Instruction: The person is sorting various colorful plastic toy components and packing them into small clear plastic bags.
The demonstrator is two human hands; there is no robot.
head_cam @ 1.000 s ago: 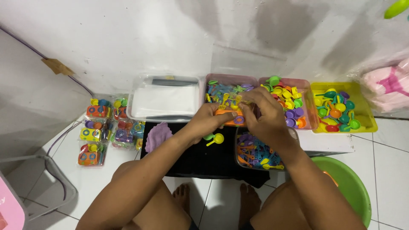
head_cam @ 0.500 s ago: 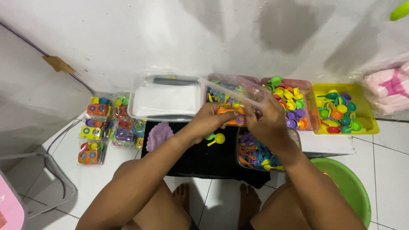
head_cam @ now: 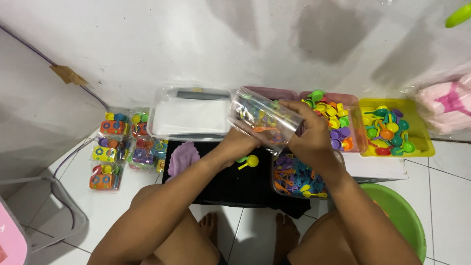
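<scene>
1. Both hands hold a clear plastic bag (head_cam: 262, 120) between them, raised above the low black bench (head_cam: 230, 184) in the middle of the scene. Small coloured plastic pieces show through the film.
2. The left hand (head_cam: 240, 142) grips the bag's near lower edge from beneath, fingers curled shut on it.
3. The right hand (head_cam: 309, 130) clasps the bag's right end, thumb and fingers closed over the film.
4. A small yellow and green plastic spoon-shaped toy (head_cam: 248, 161) lies on the bench just below the left hand.
5. A clear tub of mixed orange, blue and yellow toy pieces (head_cam: 294, 176) sits on the bench under the right wrist.
6. A purple ruffled piece (head_cam: 182, 158) lies at the bench's left end.
7. Along the far wall stand a clear lidded rectangular box (head_cam: 189, 115), a pink tray of coloured toy spoons (head_cam: 338, 122) and, at the right, a yellow tray of similar toys (head_cam: 392, 127).
8. Packed toy sets in clear wrap (head_cam: 122, 142) lie on the white tiled floor (head_cam: 441, 167) at the left.
9. A green plastic basin (head_cam: 400, 216) stands on the floor near the right knee, and a pink bag (head_cam: 449, 105) rests at the far right.
</scene>
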